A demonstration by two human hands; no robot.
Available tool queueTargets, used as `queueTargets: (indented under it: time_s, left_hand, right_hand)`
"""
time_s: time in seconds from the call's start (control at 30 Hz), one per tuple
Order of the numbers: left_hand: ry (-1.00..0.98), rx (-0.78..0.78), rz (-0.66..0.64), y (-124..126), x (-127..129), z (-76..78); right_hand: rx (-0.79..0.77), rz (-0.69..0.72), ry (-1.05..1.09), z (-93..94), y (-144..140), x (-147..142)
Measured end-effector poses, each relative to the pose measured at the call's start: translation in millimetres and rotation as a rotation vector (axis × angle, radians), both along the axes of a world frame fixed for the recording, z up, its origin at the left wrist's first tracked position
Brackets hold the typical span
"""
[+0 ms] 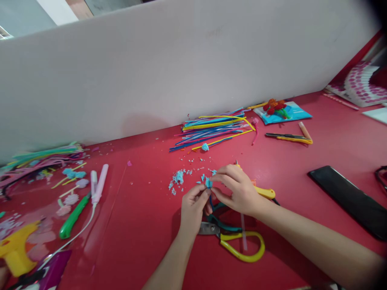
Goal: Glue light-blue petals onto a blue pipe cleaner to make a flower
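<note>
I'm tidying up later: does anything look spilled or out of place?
Yes: light-blue scraps lie strewn on the red tabletop, just beyond the left hand, scattered loose rather than gathered.

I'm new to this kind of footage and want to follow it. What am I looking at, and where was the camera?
There is no machine here, just a person's two bare hands. The single picture comes from a camera worn on the head, looking forward and down. The left hand pinches a small light blue piece; the right hand has its fingertips right by it, though contact is hard to tell. On the red table, scissors lie below the hands and blue scraps beyond them. Farther back is a bundle of coloured sticks. A black phone lies to the right, and a green knife to the left.
</note>
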State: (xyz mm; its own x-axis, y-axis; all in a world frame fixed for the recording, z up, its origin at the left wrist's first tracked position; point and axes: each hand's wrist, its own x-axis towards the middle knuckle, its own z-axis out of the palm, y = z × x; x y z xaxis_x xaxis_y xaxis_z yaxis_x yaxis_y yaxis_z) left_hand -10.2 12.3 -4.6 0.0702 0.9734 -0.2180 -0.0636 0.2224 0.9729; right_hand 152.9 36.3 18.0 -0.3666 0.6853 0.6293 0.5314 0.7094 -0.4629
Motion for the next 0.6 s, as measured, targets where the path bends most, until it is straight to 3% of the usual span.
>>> queueTargets:
  time_s: [0.6]
  left_hand:
    - [0.009,0.005,0.011,-0.4,1.4,2.1]
  right_hand:
    - [-0.027,0.011,-0.007,-2.8,-0.6,-1.1]
